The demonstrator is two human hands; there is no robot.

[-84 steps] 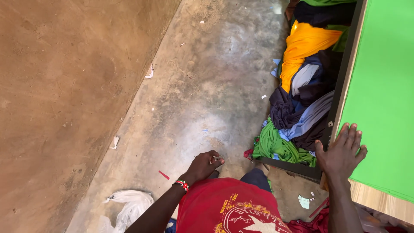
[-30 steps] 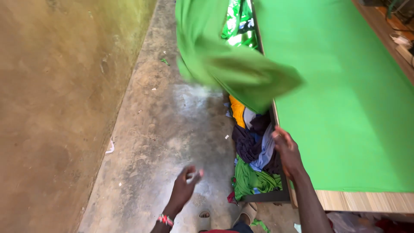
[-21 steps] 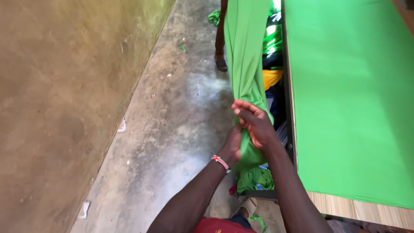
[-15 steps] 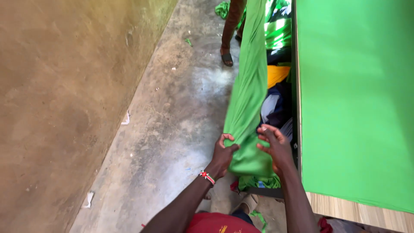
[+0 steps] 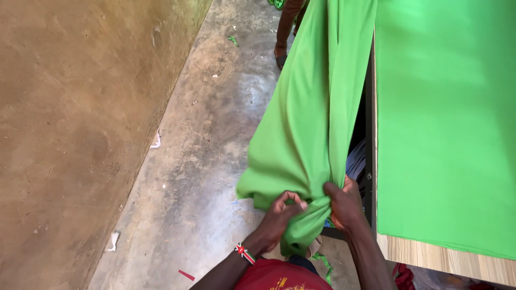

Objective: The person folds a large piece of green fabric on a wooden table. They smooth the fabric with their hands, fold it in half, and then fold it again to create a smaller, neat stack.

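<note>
Over on the far left there's just a brown earthen wall (image 5: 80,118) and a concrete floor (image 5: 204,150) with a few paper scraps lying about. Moving in, the left hand (image 5: 279,215), beaded bracelet on the wrist, is pinched onto the lower end of a long green cloth (image 5: 306,123), fingers curled into the fabric. Right next to it the right hand (image 5: 344,203) is clenched around a bunched-up gather of the same cloth, so both hands are gripping it close together. Looks to me like the gathering step, with the free end being collected; I'd say the next move needs a firm two-handed hold and an even pull so the folds don't twist. The cloth itself is bright green, soft, draping in long folds from the top of the view down to the hands, hanging beside the green-covered table (image 5: 446,134), whose wooden edge shows at the lower right. Another person's leg (image 5: 285,27) stands at the far end of the floor.
</note>
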